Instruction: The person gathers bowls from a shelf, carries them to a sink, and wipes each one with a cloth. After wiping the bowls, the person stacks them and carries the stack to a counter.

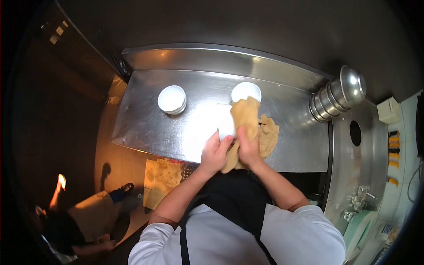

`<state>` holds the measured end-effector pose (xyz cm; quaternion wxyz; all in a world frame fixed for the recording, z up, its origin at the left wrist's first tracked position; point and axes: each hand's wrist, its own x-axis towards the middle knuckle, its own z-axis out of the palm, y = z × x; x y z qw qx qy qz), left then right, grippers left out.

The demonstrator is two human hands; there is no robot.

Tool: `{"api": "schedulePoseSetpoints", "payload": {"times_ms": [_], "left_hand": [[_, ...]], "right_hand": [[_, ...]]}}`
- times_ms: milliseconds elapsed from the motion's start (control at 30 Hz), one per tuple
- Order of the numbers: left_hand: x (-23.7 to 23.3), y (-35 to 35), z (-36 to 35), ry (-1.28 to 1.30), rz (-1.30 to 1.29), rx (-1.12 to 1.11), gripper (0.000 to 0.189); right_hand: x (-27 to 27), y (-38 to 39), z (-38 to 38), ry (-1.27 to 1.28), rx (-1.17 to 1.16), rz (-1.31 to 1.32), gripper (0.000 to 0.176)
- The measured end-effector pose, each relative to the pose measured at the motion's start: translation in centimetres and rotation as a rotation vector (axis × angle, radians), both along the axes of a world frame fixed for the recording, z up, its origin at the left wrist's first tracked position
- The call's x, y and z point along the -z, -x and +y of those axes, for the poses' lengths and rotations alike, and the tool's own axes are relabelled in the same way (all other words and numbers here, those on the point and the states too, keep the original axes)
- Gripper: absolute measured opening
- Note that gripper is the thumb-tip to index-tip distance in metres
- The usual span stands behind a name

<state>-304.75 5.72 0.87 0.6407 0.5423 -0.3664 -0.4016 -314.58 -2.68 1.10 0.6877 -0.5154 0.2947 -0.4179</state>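
A worker in a white shirt and black apron (234, 198) stands at a stainless-steel desk (145, 115), both hands drawn close together over its front edge. The left hand (215, 151) grips the lower end of a white item (226, 126), its outline partly washed out by glare on the metal; its exact shape cannot be told. The right hand (250, 149), slightly blurred, is closed on a tan cloth (245, 118) that lies against the item's side and hangs down between the hands. A second tan cloth (268, 137) lies crumpled on the desk, just beside the right hand. Beyond the held cloth sits a white bowl (245, 91), partly hidden by it, while a stack of white bowls (172, 100) stands well apart toward the worker's left. Nested metal bowls (338, 95) lean on their sides at the desk's right end, near a white box (388, 110). Yellow-and-black handles (393, 150) line the wall at far right. At lower left, another person (66, 225) appears in dim orange light.
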Motion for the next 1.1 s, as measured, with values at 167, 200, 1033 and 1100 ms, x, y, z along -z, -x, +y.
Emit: {"api": "schedulePoseSetpoints", "payload": {"times_ms": [167, 200, 1033, 1100], "left_hand": [[2.3, -1.2, 0.8, -0.069, -0.570, 0.007, 0.022], [-0.6, -1.5, 1.0, -0.155, -0.480, 0.150, 0.022], [0.5, -2.2, -1.5, 0.354, 0.795, 0.188, 0.045], [-0.9, -3.8, -1.8, 0.280, 0.839, 0.161, 0.046]], "right_hand": [[-1.8, -0.6, -1.6, 0.991, -0.120, 0.438, 0.038], [-1.8, -0.5, -2.9, 0.927, -0.172, 0.417, 0.038], [-3.6, 0.2, -5.0, -0.377, -0.059, -0.102, 0.040], [-5.0, 0.2, -5.3, -0.348, -0.089, -0.077, 0.036]]}}
